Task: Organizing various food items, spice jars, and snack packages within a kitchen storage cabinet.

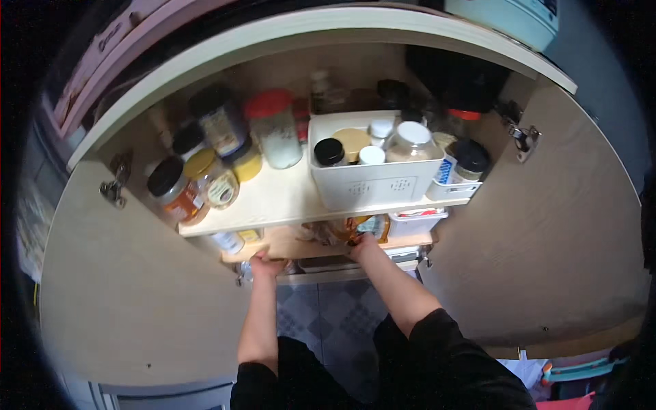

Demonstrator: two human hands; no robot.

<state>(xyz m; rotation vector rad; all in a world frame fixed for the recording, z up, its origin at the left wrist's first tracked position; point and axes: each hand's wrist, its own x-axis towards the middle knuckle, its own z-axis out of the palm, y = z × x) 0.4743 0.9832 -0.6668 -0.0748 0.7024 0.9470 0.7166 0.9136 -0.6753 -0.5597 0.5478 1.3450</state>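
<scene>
My right hand [365,246] reaches onto the lower shelf [292,245] of an open cabinet and has hold of an orange-brown plastic packet [378,225] with a pale label. Its fingertips are partly hidden against the packet. At the front edge of the same shelf is my left hand [267,265], thumb uppermost; whether it grips anything is unclear. Crumpled clear plastic bags [320,233] lie left of the packet. A white cylindrical container [229,242] and a yellow box [250,235] are beyond my left hand.
Both cabinet doors, left [138,287] and right [543,220], stand wide at my sides. Above my hands, the upper shelf [266,200] holds a white basket [376,184] of jars, a red-lidded jar [277,133] and several other jars. A white bin [417,223] sits right of the packet.
</scene>
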